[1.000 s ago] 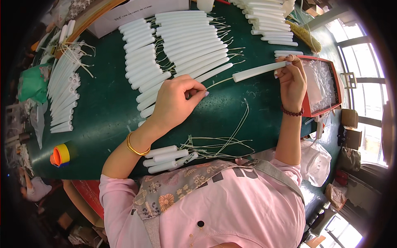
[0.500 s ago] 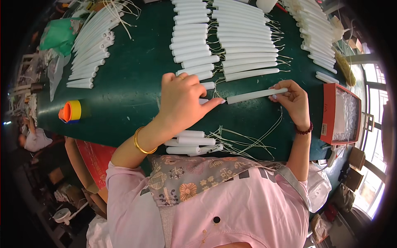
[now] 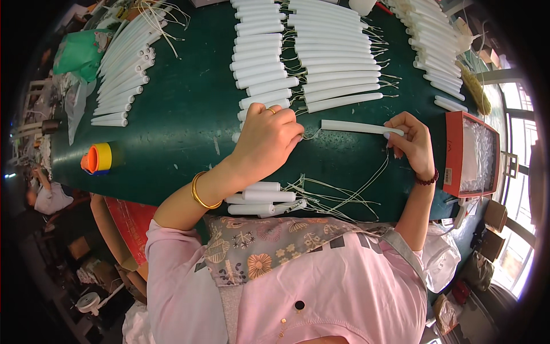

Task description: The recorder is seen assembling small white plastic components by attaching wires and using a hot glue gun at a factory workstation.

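Note:
A slim white tube (image 3: 352,126) lies almost level above the green table, its right end pinched between the thumb and fingers of my right hand (image 3: 413,144). From the tube's left end a thin pale wire (image 3: 313,136) curves to my left hand (image 3: 268,136), whose fingertips are closed on it. Partly hidden beneath my left hand are the nearest of the short white tubes (image 3: 264,76). Beyond the held tube is a row of longer white tubes (image 3: 338,67), with wires between the two rows. A thin wire also hangs by my right hand.
Short white cylinders (image 3: 269,196) with loose wires lie near me. More white tubes are stacked far left (image 3: 123,80) and far right (image 3: 432,49). Orange and yellow tape rolls (image 3: 98,157) sit at left; a red box (image 3: 455,155) of clear plastic pieces stands at right.
My left hand has moved slightly right and now pinches the wire, its thumb no longer stretched out. The held tube has swung, its left end rising and its right end dropping.

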{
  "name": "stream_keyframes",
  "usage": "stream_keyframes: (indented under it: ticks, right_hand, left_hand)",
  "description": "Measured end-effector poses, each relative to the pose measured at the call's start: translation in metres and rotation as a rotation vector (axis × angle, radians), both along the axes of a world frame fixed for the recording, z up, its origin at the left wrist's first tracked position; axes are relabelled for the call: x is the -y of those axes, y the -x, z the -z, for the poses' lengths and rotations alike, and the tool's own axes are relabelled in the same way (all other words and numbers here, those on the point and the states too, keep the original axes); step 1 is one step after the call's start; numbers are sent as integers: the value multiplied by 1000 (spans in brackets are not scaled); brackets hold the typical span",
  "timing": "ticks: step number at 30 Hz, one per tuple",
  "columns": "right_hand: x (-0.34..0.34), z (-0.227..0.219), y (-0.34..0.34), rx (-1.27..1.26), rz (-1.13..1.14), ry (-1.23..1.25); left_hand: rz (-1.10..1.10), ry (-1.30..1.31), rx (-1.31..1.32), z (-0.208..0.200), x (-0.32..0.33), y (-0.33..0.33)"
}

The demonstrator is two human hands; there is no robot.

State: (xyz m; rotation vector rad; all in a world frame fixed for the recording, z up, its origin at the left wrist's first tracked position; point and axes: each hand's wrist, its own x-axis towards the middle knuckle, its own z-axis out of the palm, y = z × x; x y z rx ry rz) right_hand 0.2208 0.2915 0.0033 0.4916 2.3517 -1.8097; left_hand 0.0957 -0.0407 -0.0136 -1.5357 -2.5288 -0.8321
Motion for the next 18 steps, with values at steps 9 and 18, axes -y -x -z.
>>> stream_keyframes:
  ticks: [9, 18]
  right_hand:
    - [-6, 2, 6, 9, -92, -24]
    - [4, 13, 4, -53, -105, -279]
  left_hand:
    - [25, -16, -220, 5, -8, -1]
    - [78, 24, -380, 23, 1, -13]
